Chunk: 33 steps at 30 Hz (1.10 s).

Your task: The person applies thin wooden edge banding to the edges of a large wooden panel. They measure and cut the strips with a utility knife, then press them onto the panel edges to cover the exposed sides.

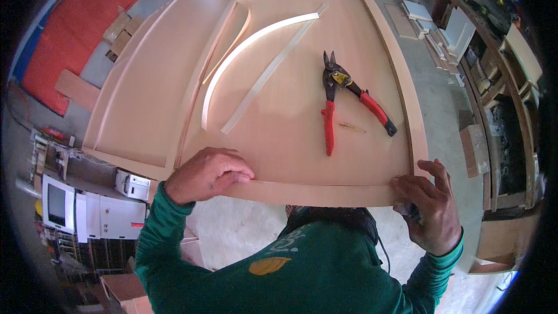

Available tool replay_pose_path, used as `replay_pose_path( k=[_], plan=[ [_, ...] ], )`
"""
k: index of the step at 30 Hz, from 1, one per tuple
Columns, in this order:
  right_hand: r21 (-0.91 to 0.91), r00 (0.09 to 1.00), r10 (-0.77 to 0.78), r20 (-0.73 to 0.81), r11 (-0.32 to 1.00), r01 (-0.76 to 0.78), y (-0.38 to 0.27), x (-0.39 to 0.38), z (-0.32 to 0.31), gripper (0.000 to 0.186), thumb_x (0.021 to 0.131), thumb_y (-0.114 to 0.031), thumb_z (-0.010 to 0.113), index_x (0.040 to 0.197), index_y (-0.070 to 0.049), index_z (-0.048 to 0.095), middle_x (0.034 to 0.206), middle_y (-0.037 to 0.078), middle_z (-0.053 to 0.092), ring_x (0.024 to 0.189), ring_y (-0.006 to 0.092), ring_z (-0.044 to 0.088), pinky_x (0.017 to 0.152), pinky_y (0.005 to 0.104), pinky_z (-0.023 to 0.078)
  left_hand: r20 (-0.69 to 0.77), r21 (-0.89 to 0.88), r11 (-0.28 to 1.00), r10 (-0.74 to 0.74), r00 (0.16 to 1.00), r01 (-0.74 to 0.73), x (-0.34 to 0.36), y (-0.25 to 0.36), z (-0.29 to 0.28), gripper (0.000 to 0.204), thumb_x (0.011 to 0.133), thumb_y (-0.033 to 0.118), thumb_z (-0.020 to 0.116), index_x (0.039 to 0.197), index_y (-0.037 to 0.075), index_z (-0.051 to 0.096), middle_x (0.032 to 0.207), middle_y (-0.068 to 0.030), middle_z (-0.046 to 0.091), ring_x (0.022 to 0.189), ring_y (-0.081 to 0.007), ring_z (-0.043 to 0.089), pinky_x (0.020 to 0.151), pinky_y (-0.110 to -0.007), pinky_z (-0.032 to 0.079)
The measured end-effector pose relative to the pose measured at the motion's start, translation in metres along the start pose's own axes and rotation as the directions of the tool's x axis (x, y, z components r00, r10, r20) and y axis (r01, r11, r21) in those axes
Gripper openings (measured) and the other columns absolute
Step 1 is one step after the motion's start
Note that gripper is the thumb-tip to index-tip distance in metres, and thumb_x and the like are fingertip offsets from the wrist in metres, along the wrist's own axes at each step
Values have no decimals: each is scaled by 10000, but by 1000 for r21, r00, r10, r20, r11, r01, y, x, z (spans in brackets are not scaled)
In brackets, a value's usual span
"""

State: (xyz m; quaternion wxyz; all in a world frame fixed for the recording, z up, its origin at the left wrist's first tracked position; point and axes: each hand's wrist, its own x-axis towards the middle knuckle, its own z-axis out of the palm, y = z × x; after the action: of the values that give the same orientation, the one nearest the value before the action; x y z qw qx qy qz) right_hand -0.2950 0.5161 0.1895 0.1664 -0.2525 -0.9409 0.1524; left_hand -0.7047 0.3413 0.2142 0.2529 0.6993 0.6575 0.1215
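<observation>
A large pale wooden panel unit (296,192) with raised rails lies flat in front of me. My left hand (212,173) rests on its near rail, fingers curled together against the edge. At the near right corner, my right hand (427,200) is bent over the rail, its fingertips pressing at the edge. Something small and dark (411,211) shows under that palm; I cannot make out what it is. Red-handled tin snips (333,90) lie with handles spread inside the right compartment. Beside them are a curved white edging strip (247,39) and a straighter pale strip (270,71).
A small yellowish sliver (352,127) lies between the snips' handles. White boards (459,32) are stacked on the floor at right, near a wooden workbench (494,52). White cabinet pieces (107,215) stand at left. A red sheet (87,29) covers the far left.
</observation>
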Motion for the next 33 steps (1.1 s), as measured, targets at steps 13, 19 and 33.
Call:
replay_pose_path(
  k=[13,19,33],
  plan=[
    [827,788,577,-216,537,-167,35,-23,-10,263,1048,-20,678,1301,51,693,1328,164,748,1178,232,722,1001,371,562,-9,-51,986,-158,987,158,-22,-29,-4,163,973,121,741,1048,-4,814,989,-174,783,956,-289,753,872,-382,579],
    [437,859,374,-350,876,-203,70,-35,-9,232,962,11,737,1191,25,767,1133,155,769,1045,256,742,948,374,580,70,-118,946,-296,953,302,-6,-25,-10,173,936,99,755,1052,-8,826,962,-158,765,933,-268,721,861,-371,567],
    [315,961,250,-116,927,-203,63,-5,-13,257,915,47,753,1141,-44,835,1128,156,791,1046,238,777,803,361,646,45,-187,871,-454,890,454,-14,-41,-11,206,857,117,774,1013,2,843,958,-130,755,964,-249,710,881,-359,560]
  ],
)
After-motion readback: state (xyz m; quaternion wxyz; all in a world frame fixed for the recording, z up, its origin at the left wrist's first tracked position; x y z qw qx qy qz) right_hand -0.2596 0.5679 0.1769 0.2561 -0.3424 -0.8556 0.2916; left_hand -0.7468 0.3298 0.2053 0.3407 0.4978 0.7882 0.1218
